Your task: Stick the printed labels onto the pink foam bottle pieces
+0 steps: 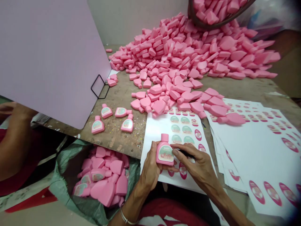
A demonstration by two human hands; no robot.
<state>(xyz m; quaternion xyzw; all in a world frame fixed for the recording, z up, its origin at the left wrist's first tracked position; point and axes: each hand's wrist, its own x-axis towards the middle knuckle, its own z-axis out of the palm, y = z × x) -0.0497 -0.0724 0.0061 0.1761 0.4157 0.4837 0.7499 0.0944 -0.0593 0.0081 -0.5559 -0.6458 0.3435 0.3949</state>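
My left hand [150, 171] is closed around a small pink toy bottle [164, 141], held upright with its front towards me. An oval green and white label [166, 153] sits on the bottle's front. The thumb and fingertips of my right hand [192, 160] touch the label's right edge. Between those fingers shows something dark and thin, mostly hidden, whose kind I cannot make out. Below both hands lies a sticker sheet [152, 125] with green labels and red ovals. Several labelled bottles [127, 123] stand or lie on the table to the left.
A large heap of unlabelled pink bottles [174, 56] covers the table's back, under a tipped basket [204, 25]. More sticker sheets [235, 147] lie right. A green sack [68, 169] of bottles hangs below the table edge. A pale panel [51, 56] stands left, beside another person's arm [16, 138].
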